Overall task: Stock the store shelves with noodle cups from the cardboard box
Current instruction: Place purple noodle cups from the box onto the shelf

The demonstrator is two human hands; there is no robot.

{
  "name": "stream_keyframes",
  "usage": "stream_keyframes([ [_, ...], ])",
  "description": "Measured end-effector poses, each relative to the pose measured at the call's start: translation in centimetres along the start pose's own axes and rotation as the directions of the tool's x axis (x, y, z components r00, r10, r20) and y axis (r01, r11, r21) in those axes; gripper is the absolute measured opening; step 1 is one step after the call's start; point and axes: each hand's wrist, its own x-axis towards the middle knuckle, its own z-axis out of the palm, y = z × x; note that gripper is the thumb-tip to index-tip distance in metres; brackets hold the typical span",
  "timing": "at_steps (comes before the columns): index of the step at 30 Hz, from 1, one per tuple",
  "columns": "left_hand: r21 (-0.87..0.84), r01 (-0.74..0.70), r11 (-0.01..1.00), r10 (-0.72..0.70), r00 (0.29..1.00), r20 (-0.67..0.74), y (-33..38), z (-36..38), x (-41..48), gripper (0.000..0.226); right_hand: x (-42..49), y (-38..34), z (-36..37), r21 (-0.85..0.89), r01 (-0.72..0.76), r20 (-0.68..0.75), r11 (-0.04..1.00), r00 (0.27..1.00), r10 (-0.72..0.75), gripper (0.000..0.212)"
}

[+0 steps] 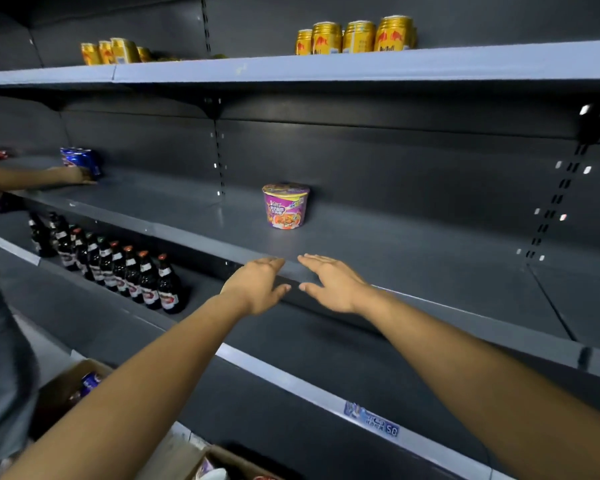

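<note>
One purple noodle cup (285,206) stands upright near the back of the grey middle shelf (413,268). My left hand (257,284) and my right hand (333,282) hover side by side at the shelf's front edge, in front of the cup and apart from it. Both have straight fingers and hold nothing. A cardboard box (219,462) shows at the bottom edge, its contents mostly cut off.
Another person stands at the left; their hand (75,176) rests by blue cans (82,161) on the same shelf. Dark bottles (118,271) line the lower shelf. Gold cans (354,36) sit on the top shelf. A second cardboard box (70,389) holds cans.
</note>
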Motion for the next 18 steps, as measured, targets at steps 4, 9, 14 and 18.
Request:
stream_keyframes([
  [4, -0.006, 0.027, 1.000, -0.026, 0.999, 0.019, -1.8, 1.1, -1.9, 0.062, 0.3, -1.5, 2.1, 0.012, 0.010, 0.028, 1.000, 1.000, -0.010, 0.061],
  [9, -0.007, 0.069, 0.998, -0.069, 0.997, 0.042, -4.7, 3.0, -4.2, 0.065, 0.9, -3.6, 5.2, 0.045, 0.010, 0.089, 0.999, 0.996, -0.014, 0.060],
  [14, -0.043, 0.116, 0.992, -0.113, 0.991, 0.066, -7.3, 4.5, -5.7, 0.064, 1.9, -6.1, 8.9, 0.149, -0.025, 0.097, 0.989, 0.995, 0.010, 0.059],
  [18, -0.185, 0.121, 0.975, -0.133, 0.989, -0.056, -8.7, 5.4, -6.8, 0.059, 2.7, -8.0, 10.5, 0.281, -0.020, -0.005, 0.960, 1.000, 0.022, 0.052],
])
